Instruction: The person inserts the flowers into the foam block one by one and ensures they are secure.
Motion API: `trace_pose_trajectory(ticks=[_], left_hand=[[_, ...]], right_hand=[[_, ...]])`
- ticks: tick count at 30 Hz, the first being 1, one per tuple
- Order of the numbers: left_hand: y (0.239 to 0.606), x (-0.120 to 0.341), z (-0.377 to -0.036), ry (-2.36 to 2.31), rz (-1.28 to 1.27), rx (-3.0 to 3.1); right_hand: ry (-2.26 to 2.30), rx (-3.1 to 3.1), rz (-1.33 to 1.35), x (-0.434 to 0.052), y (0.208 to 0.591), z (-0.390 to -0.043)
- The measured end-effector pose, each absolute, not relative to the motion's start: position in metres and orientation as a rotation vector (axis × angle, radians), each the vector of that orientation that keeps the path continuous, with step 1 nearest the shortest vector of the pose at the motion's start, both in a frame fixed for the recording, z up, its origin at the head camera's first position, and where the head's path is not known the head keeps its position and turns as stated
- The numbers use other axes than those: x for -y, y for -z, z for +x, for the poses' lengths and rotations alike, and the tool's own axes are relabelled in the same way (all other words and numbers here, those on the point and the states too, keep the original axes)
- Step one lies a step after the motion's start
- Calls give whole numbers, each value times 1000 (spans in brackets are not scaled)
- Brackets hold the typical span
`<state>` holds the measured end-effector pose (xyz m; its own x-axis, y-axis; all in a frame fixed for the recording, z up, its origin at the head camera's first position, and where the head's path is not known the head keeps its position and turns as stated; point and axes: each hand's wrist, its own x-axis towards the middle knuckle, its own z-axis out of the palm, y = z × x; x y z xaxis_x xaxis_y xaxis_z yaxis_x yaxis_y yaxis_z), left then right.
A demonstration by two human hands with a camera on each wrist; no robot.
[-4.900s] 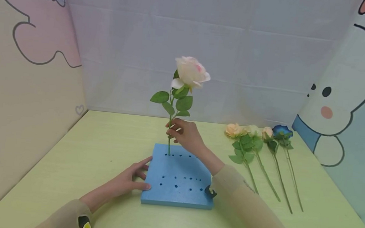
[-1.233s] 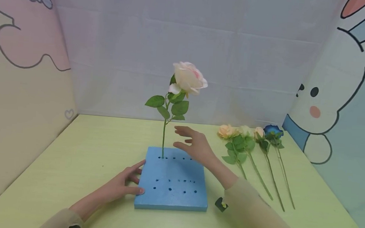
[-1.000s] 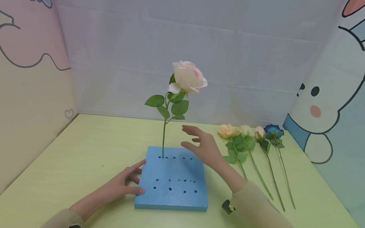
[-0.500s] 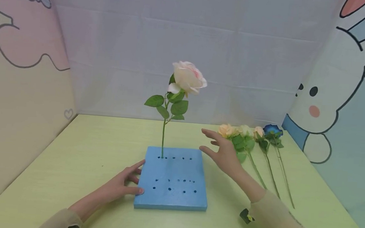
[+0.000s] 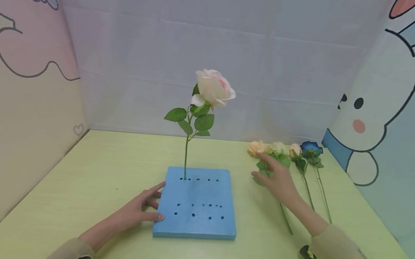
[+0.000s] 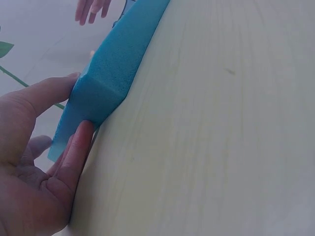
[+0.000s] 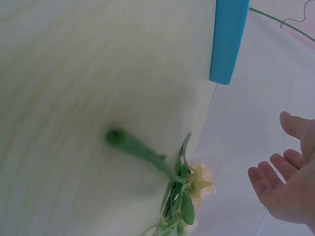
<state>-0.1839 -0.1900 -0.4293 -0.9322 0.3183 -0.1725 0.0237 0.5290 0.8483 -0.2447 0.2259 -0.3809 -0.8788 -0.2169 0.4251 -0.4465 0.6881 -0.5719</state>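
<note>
The peach fabric rose on a green stem [image 5: 258, 148] lies flat on the pale green table [image 5: 98, 169], leftmost in a row of cut flowers to the right of the square blue foam block pierced with holes [image 5: 198, 204]. The right hand [image 5: 276, 179] hovers over its leaves with the fingers spread and relaxed; whether they touch the leaves cannot be told from the head view. The right wrist view shows that hand [image 7: 290, 187] with open palm and loosely bent fingers, holding nothing, above the blurred stem and bloom [image 7: 167, 172].

The left hand [image 5: 139, 211] rests on the table against the foam block's left edge. In the left wrist view its thumb and fingers [image 6: 74, 147] lie straight, pressed to the block's near corner [image 6: 98, 93].

A tall cream-pink fabric rose with green leaves [image 5: 213, 88] stands upright in a hole at the block's far left corner.

Beside the peach rose lie a pale cream rose [image 5: 279, 148], a small peach bud [image 5: 294, 150] and a dark blue flower [image 5: 310, 147], stems pointing toward the person.
</note>
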Motion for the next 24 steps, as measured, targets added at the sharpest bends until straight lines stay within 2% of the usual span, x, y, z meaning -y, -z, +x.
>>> trace_pose_trajectory(ticks=[11,24], left_hand=[[431,190,-186,-1358,285,-2466],[430,192,-185,-1358,342,-2471]], right_hand=[[-941,2654,458,-260,395,-238],[-972,2822,360,-274,400,-224]])
